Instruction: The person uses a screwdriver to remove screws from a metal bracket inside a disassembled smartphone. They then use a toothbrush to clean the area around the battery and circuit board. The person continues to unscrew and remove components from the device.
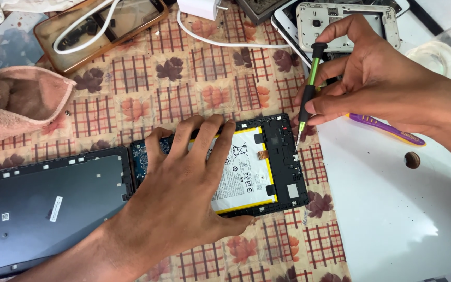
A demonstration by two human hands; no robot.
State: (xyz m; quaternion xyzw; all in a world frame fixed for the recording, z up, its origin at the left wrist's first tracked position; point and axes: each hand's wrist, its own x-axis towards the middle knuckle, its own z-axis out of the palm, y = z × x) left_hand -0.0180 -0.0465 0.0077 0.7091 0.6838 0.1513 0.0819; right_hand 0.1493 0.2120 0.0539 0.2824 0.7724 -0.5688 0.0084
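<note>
Nearest the front edge of the table [204, 89], toward its left corner, a detached dark back cover [48, 209] is laid flat, just beside the opened tablet [267, 172]. Across the tablet's white and yellow battery [246, 172] the left hand [184, 188] is spread flat, fingers wide and closed on nothing, apparently so that the frame is kept from sliding on the patterned cloth. At the tablet's right border the tip of a green-and-black screwdriver [307, 96] is set down near the upper right corner; it is pinched upright between thumb and fingers of the right hand [377, 78], probably to keep the blade square to a screw. A white board [392, 219] is left largely bare to the right, giving the wrist room. Under that hand a purple pry tool [387, 128] is lying. Farther back, a pink towel [16, 104] bounds the left side, while a phone case [100, 31], a white cable [225, 42] and a stripped phone frame [345, 26] crowd the far edge.
</note>
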